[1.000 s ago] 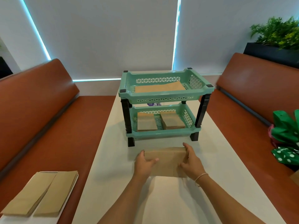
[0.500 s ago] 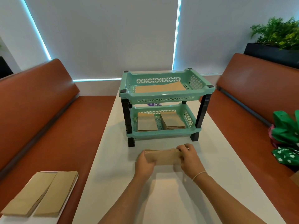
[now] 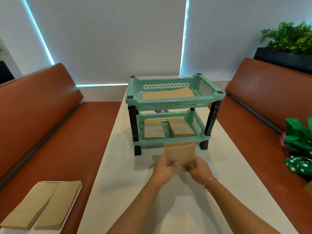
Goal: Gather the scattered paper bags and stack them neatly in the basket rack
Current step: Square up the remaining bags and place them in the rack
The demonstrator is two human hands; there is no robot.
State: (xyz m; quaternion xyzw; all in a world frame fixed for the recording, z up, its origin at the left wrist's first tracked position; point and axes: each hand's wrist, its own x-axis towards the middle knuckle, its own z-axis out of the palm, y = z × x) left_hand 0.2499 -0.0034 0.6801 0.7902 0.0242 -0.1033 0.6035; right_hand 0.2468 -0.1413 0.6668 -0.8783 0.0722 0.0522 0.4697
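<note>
Just before rack (image 3: 172, 105) front edge: L hand (image 3: 163, 169) + R hand (image 3: 197, 168) grip bag stack (image 3: 179, 154), upright.

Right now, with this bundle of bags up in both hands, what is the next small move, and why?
Probably ease the bundle of bags forward into the lower basket, onto the right stack. The left hand and right hand grip its near end, its far end already points at that open tier, and that stack lines up straight ahead.
</note>
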